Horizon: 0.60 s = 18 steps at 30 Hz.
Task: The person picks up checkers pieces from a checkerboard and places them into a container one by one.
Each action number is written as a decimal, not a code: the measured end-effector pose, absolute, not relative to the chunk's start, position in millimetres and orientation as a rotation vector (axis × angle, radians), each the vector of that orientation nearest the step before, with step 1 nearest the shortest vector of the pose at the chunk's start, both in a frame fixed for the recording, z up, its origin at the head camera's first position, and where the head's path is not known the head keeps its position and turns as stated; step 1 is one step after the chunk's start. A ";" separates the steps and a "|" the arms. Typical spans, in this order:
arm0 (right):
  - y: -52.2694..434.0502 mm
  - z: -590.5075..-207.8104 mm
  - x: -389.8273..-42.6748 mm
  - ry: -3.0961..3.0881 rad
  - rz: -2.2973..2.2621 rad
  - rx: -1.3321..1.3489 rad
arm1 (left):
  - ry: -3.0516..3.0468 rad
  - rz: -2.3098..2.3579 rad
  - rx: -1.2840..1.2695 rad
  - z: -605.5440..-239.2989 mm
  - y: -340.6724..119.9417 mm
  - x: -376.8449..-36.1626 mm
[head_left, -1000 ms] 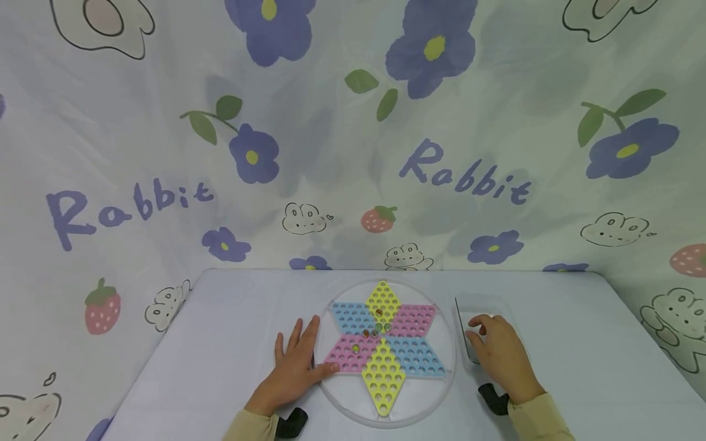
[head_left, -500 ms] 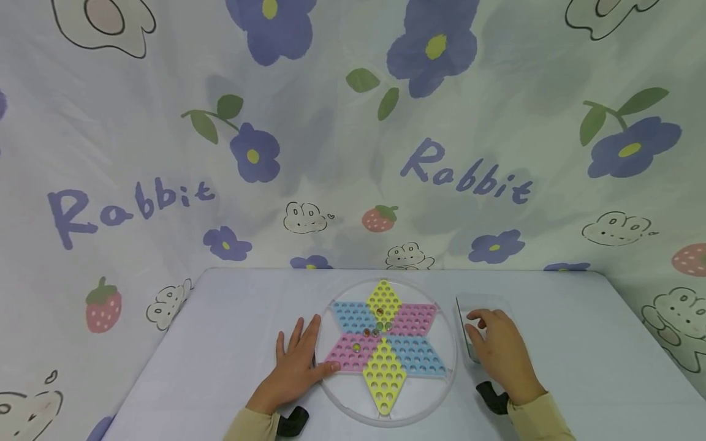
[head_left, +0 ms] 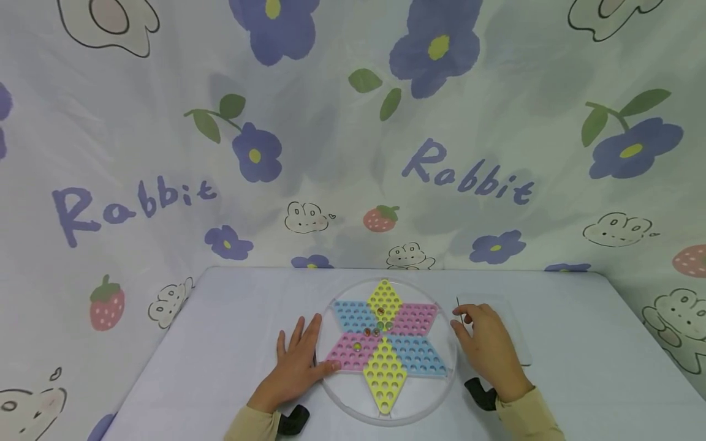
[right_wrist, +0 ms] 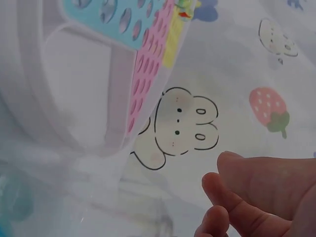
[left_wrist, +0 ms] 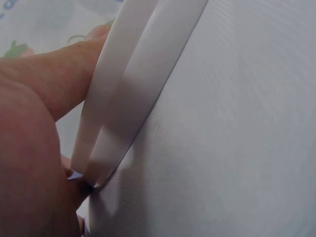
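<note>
A round Chinese checkers board (head_left: 384, 380) with a yellow, pink and blue star stands on the table. Several glass marbles sit in its holes, one a yellow-green marble (head_left: 357, 346) on the pink part. My left hand (head_left: 295, 367) lies at the board's left rim, fingers spread and thumb over the pink corner. My right hand (head_left: 488, 343) hovers between the board and a clear plastic box (head_left: 496, 299), overlapping the box in the head view. Its fingers (right_wrist: 215, 187) and thumb are bent close together; I cannot tell whether they hold a marble.
The white table (head_left: 237, 306) runs back to a printed cloth (head_left: 353, 153) with flowers and rabbits. A black wrist-camera mount (head_left: 481, 394) sits by the right wrist, another mount (head_left: 293, 421) by the left.
My right hand has moved left from over the clear box toward the board's right rim. The left hand stays in place on the board's left rim.
</note>
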State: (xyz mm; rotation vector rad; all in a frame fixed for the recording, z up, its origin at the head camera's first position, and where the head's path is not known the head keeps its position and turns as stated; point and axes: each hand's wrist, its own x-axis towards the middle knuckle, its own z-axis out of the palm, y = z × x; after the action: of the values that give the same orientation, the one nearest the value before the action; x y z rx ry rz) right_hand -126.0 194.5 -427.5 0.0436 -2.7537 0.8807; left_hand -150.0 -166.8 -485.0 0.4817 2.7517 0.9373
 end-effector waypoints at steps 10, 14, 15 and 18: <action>169.1 -424.0 -129.3 -2.756 0.934 0.048 | 2.749 0.952 0.488 -487.3 -167.9 -149.7; 158.6 -423.4 -131.1 -2.769 0.927 0.034 | 2.748 0.954 0.490 -487.2 -167.9 -149.7; 156.3 -423.3 -131.4 -2.771 0.925 0.029 | 2.748 0.954 0.491 -487.0 -167.8 -149.7; 149.8 -423.8 -132.3 -2.777 0.920 0.027 | 2.751 0.955 0.493 -486.7 -167.6 -150.2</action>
State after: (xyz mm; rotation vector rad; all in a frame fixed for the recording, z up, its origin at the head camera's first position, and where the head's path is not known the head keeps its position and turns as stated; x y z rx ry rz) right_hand -132.3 149.8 -423.8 0.0270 -2.7766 0.9205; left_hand -150.2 -167.6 -486.7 0.4928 2.7512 0.9551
